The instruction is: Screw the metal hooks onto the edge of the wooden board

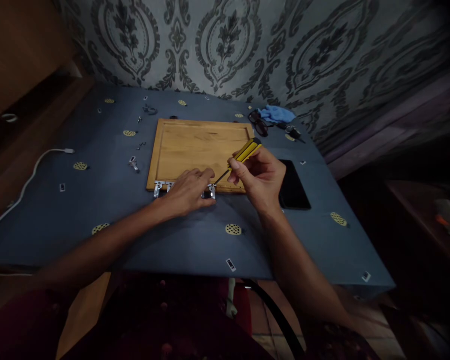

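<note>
A yellow-and-black screwdriver [248, 149] slants down from my right hand [264, 175], which is closed around its handle. Its tip meets a silver metal hinge [212, 191] on the near edge of a framed wooden panel [202, 145]. My left hand [190, 190] lies over that edge, index finger above the hinge and thumb in front, closed on it. Part of the hinge is hidden by the fingers. Left of this hand, more metal hinge pieces [158, 189] sit along the same edge. The panel lies flat on the table.
Patterned blue cloth covers the table [180, 240]. A loose hinge [134, 166] and small screws [141, 145] lie left of the panel. To the right are a black tablet or phone [294, 185], sunglasses [259, 123] and a blue cloth [277, 114]. A white cable [35, 170] runs along the left.
</note>
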A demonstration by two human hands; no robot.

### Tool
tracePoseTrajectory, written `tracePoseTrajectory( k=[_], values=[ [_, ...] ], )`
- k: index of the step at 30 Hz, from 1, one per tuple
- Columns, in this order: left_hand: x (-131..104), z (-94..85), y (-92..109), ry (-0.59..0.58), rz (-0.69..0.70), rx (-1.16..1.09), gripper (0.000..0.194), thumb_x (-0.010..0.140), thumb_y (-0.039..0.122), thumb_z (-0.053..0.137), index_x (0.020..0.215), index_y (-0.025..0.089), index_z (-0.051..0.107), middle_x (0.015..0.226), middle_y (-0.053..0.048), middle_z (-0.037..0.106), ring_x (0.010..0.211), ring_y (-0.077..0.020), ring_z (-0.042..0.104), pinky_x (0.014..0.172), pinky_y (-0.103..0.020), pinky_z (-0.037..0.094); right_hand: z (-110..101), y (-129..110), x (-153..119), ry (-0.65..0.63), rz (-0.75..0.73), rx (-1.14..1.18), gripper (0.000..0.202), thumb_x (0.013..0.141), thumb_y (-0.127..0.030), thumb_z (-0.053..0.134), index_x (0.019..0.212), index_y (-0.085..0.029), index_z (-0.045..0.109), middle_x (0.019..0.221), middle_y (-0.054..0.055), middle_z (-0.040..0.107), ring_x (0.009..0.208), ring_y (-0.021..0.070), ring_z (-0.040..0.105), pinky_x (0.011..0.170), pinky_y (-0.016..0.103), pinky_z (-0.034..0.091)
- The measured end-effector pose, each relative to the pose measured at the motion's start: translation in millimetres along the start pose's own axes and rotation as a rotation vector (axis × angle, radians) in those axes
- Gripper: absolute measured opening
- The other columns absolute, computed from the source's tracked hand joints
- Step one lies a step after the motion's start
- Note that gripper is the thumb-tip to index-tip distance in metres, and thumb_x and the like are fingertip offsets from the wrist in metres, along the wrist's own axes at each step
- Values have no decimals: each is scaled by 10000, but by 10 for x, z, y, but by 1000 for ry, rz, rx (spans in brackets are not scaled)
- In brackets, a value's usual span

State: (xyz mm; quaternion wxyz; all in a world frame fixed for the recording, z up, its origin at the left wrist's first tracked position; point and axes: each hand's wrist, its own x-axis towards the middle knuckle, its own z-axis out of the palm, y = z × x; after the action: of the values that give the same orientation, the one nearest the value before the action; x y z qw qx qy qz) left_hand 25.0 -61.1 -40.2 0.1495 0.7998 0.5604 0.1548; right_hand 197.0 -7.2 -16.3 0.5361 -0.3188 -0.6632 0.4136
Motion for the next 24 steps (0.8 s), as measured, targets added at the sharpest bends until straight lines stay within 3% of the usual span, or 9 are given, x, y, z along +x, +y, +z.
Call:
tracePoseTrajectory(
  k=[17,24],
  values=[
    [11,2,-6,4,4,-13,502,848,316,773,1239,183,489,1121,-111,690,1110,-305,642,943,-431,498,4,90,-6,-76,43,14,428,761,-561,848,772,-248,557,718,-47,600,519,99,564,483,261,499],
    [7,-5,-1,-4,2,-8,501,845,327,780,1227,177,492,1130,-117,680,1106,-313,632,942,-427,483,-3,70,12,-105,43,47,427,719,-538,887,755,-246,578,689,-53,599,519,103,576,476,254,492]
  ],
)
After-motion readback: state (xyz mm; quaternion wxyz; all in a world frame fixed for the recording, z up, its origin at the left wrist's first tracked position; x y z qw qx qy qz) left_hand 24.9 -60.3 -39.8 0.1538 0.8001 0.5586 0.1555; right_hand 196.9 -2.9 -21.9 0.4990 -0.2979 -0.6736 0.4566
